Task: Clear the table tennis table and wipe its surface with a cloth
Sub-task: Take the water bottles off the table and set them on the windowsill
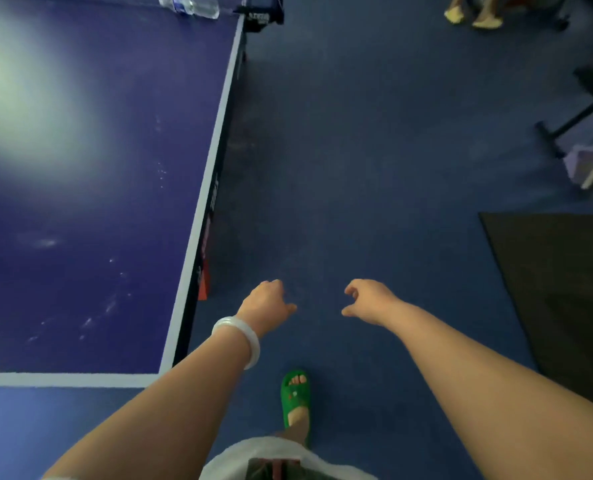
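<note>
At the upper left of the frame the water bottle (189, 5) lies on its side on the table (80, 202), long axis across the frame, beside the net post (262, 15). Your left hand (265, 304) and right hand (367, 299) are empty, fingers loosely curled; left is nearer, bottle well up-frame

Blue floor (374, 150), dimly lit; dark mat (558, 289) lying at right edge; black metal stand legs (572, 121) upper right.
</note>
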A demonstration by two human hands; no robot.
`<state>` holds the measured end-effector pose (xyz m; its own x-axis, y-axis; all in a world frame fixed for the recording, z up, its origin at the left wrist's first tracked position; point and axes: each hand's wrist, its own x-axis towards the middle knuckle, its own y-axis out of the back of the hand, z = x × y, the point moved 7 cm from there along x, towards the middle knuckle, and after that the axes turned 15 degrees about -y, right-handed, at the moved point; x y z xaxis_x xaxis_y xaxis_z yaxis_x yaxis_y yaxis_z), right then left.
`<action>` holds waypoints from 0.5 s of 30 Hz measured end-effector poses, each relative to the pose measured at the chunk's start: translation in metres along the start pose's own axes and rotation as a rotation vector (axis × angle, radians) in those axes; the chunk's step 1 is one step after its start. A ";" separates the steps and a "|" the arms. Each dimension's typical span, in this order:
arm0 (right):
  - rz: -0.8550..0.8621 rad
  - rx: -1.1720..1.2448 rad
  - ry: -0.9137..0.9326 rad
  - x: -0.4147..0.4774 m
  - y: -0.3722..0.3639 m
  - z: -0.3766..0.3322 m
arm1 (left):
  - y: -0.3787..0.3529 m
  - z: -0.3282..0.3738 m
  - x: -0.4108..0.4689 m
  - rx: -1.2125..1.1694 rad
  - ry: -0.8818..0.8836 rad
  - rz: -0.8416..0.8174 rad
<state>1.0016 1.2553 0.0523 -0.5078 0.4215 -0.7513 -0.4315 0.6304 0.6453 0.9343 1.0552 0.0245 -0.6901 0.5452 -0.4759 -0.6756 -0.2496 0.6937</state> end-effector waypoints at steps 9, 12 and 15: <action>-0.040 -0.201 0.193 0.120 0.129 -0.087 | 0.066 0.002 0.092 -0.157 0.251 0.189; -0.051 -0.289 0.283 0.164 0.169 -0.122 | 0.085 0.005 0.122 -0.196 0.352 0.260; -0.055 -0.386 0.379 0.201 0.212 -0.153 | 0.106 0.020 0.150 -0.240 0.453 0.342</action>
<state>0.6936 1.3739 0.0590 -0.6793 0.0849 -0.7290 -0.6714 0.3292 0.6640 0.7644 1.1263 0.0373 -0.8840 0.0213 -0.4670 -0.3998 -0.5523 0.7315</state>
